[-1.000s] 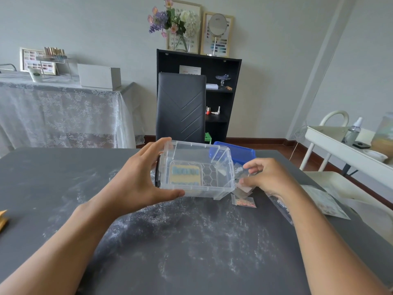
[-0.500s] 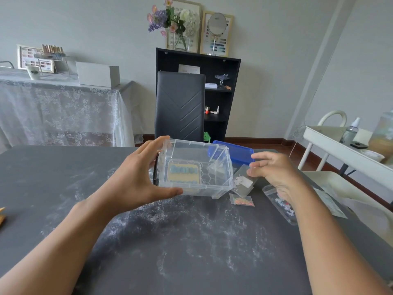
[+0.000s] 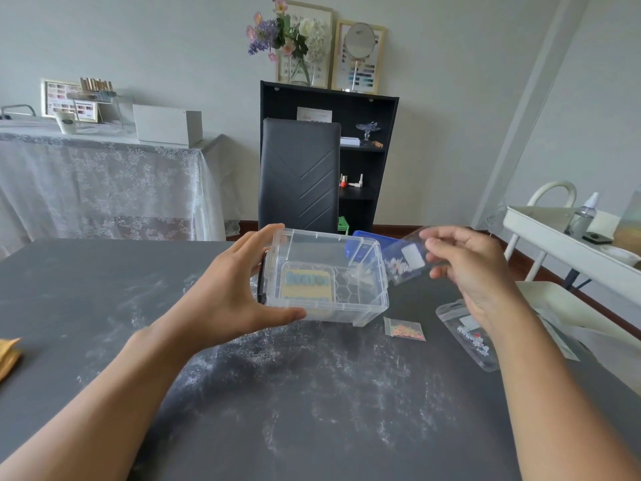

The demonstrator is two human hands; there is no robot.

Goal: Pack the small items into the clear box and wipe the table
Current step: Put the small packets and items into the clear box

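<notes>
Clear plastic in the middle of it all: the clear box (image 3: 327, 276) sits open on the dark grey table (image 3: 312, 411), tipped a little toward the camera, and the left hand (image 3: 222, 300) grips its left end, thumb stretched along the near lower edge, fingers (image 3: 258, 237) curled over the far top rim. Inside lies a yellow card with blue pieces (image 3: 306, 285) against the box floor. Over to the right hand (image 3: 468, 265), held up just beside the box's right rim, and it's pinching a small clear packet (image 3: 406, 263) between thumb and fingertips (there's a white label on it and pale bits inside). The packet hangs off the table, its lower corner close to the box's upper right edge; whether it touches, I can't tell. Down on the table, just right of the box, lies a tiny bag of orange and yellow pieces (image 3: 406, 329). Further right, partly under the right wrist, a larger clear pouch (image 3: 468, 338) with white beads lies flat. Behind the box peeks a blue lid (image 3: 367, 239). White powdery smears (image 3: 312, 359) streak the table in front of the box. At the far left edge, a yellow cloth (image 3: 8, 355) just shows.
</notes>
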